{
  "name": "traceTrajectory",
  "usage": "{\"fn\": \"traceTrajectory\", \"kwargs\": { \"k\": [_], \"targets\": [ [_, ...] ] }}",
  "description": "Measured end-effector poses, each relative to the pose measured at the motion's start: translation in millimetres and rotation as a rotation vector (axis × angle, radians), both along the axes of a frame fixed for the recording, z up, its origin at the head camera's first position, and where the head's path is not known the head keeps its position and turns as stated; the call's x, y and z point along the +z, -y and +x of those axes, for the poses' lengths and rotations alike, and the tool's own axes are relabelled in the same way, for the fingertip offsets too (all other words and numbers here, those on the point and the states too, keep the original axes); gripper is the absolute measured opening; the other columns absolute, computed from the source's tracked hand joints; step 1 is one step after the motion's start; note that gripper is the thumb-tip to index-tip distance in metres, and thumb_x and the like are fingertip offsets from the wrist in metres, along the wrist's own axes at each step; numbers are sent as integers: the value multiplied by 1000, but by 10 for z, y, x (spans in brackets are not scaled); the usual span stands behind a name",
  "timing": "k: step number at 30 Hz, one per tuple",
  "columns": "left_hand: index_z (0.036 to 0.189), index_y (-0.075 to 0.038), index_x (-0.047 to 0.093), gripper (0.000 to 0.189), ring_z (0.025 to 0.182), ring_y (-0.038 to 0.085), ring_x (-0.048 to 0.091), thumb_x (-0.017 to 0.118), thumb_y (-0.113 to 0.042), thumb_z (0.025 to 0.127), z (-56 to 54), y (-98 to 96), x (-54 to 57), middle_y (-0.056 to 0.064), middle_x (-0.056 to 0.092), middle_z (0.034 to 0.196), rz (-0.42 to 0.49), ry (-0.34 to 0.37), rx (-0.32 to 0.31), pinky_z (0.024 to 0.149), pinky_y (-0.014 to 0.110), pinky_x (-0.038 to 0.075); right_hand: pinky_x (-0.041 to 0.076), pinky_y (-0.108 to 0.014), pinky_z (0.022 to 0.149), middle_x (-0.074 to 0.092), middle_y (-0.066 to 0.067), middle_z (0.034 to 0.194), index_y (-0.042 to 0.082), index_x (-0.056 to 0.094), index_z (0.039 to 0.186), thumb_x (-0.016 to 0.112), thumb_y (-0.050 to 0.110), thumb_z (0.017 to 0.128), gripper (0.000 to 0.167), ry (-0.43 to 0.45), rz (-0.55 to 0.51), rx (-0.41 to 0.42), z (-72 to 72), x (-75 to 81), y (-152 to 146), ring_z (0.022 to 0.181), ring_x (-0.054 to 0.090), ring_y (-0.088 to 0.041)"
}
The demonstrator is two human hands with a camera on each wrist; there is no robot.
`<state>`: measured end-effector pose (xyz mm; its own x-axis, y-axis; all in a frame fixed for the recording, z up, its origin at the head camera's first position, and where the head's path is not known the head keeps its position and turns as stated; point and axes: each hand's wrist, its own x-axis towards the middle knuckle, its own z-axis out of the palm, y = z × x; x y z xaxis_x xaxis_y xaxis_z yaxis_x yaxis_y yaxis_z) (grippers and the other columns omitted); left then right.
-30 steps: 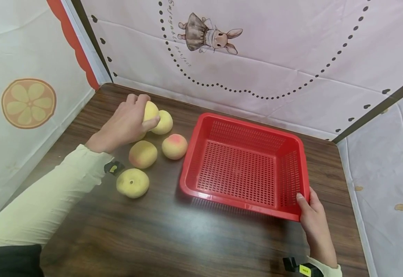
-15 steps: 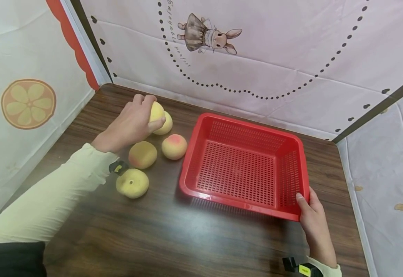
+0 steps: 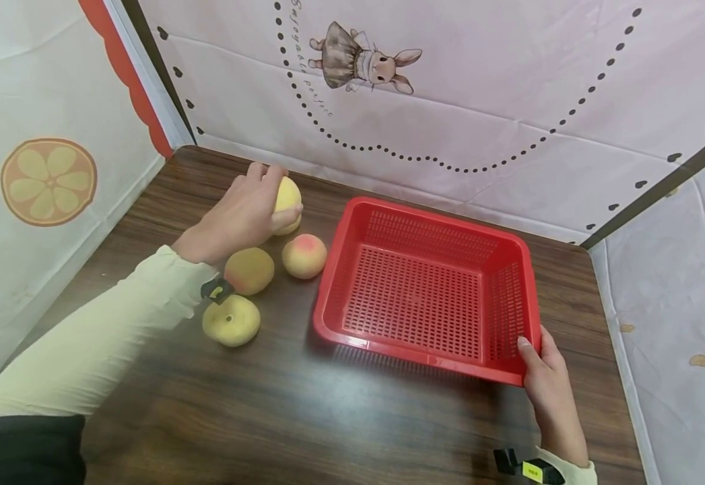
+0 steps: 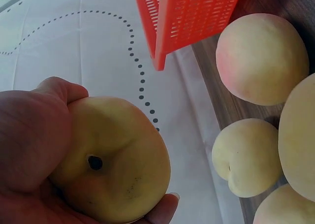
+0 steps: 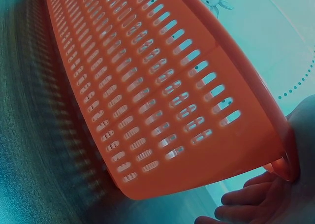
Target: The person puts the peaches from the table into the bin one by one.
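Observation:
My left hand holds a pale yellow peach raised above the table's far left part. In the left wrist view, a dark hole marks the stem end of this held peach. Just beneath it in the head view, another peach is mostly hidden. A pink-topped peach lies beside the red plastic basket. Nearer to me are a blushed peach and a yellow peach. My right hand grips the basket's near right corner, thumb over the rim.
The dark wooden table carries everything. A white printed cloth with a rabbit picture hangs behind it. More cloth walls stand at the left and right.
The left hand has moved right with the held peach, which now covers more of the peach under it. The right hand and basket stay put.

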<state>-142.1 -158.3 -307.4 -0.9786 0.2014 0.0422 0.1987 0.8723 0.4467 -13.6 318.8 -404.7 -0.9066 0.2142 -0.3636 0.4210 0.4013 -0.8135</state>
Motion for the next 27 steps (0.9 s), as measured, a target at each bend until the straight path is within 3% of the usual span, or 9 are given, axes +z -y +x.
{"fn": "traceTrajectory", "kwargs": {
  "k": [4,11,20,27],
  "targets": [
    [133,-3,42,50,108,51,51,56,-38,99,-8,-52,10,27,45,127,-8,6,-3,91,59,45,58,-17,78,50,-18,151,17,18,167,37,34,113,60,-3,-4,-2,1,0,-2,91,68,2],
    [136,-7,42,53,113,46,52,55,-42,99,-18,-139,46,23,46,128,-53,49,23,77,60,49,57,-16,78,50,-19,151,17,18,167,37,34,113,60,-8,-1,2,1,-6,-7,91,69,2],
    [139,-2,40,57,114,52,50,58,-39,100,-37,-234,36,29,47,130,-44,15,-45,101,61,44,57,-17,79,49,-18,153,18,15,168,36,34,113,61,13,2,9,-3,-5,-16,93,68,1],
    [144,-2,40,60,116,48,50,57,-40,101,-54,-326,59,27,46,132,-33,37,-51,99,58,46,57,-16,79,46,-19,156,18,14,168,38,35,112,63,17,-9,7,-2,-3,-17,94,66,3]
  ]
}}
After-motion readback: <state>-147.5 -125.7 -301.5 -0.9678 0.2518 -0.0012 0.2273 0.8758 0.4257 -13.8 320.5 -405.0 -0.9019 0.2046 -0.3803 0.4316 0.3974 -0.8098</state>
